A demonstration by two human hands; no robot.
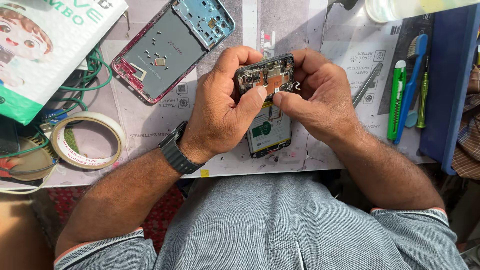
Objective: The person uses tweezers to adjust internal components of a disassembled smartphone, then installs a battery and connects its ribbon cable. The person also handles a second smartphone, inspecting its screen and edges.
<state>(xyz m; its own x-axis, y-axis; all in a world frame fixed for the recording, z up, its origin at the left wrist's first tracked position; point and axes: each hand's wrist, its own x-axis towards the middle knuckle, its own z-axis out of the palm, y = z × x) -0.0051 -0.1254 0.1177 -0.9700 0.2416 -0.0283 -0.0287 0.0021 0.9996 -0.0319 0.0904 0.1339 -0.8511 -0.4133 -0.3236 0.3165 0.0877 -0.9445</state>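
Note:
An opened phone (267,85) with its back removed shows a circuit board at the top and a battery with a green and white label below. My left hand (222,107) grips its left side, thumb pressed on the board near the middle. My right hand (315,95) holds the right side, and its thumb meets the left thumb over an orange part. The phone is lifted slightly above a printed work mat (345,45). A dark watch sits on my left wrist.
A second phone frame (172,45) with pink and teal edges lies at upper left. A tape roll (87,140) and green wires sit left. A green cutter (396,97), blue brush (412,80) and green screwdriver (423,92) lie right beside a blue tray (450,85).

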